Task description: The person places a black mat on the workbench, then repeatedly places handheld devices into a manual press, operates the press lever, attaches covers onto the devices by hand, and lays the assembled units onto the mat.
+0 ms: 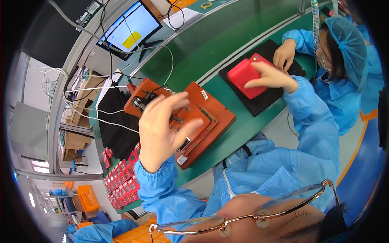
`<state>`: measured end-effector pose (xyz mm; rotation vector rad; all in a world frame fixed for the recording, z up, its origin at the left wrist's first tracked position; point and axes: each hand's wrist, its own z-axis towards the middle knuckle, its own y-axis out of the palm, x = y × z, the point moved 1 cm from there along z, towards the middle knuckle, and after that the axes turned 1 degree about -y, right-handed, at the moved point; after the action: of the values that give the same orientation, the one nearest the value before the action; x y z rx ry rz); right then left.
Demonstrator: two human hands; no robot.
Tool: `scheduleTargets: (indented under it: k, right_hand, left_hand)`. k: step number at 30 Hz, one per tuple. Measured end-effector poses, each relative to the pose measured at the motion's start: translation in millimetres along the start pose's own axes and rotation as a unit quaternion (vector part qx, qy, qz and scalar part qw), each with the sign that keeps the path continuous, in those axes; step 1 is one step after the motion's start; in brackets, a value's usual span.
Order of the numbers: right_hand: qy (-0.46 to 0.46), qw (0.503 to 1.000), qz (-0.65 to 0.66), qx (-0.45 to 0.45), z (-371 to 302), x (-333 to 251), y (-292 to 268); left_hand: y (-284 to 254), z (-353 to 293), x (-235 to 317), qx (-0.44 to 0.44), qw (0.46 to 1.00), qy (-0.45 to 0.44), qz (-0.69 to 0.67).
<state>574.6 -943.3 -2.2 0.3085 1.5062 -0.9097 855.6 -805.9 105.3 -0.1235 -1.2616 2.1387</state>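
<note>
Over the green table (225, 97), my two hands are raised: one by an orange fixture, one at a red case.

My left hand (160, 125) hangs over the near left part of the single fixture (219, 117), wrist bent up, thumb and fingers well apart, holding nothing. My right hand (269, 77) reaches left across at least one case (241, 77) above the one black mat (259, 107), thumb and fingers spread; blur hides whether they grip it. One co-worker's hand (285, 56) shows just beyond; small red parts (121, 182) lie in rows, too many to count.
</note>
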Motion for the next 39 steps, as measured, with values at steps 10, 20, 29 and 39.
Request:
scheduleTargets:
  k: [10, 20, 29, 39]
  right_hand:
    - [0.070, 0.963, 0.041, 0.259, 39.2, 106.5, -114.3]
    - [0.136, 0.931, -0.267, 0.209, 60.3, 162.4, -141.9]
    - [0.414, 0.801, -0.433, -0.014, 32.2, 196.2, -162.0]
    - [-0.053, 0.981, -0.184, 0.036, -21.1, -33.8, 41.9]
  left_hand:
    - [-45.0, 58.6, -169.3, 0.195, 0.976, -0.090, 0.034]
    - [51.5, -350.9, -123.0, 0.202, 0.823, -0.464, 0.259]
    - [44.5, -416.4, -127.7, -0.090, 0.628, -0.565, 0.527]
    - [38.8, -305.2, -22.7, 0.369, 0.723, -0.505, -0.293]
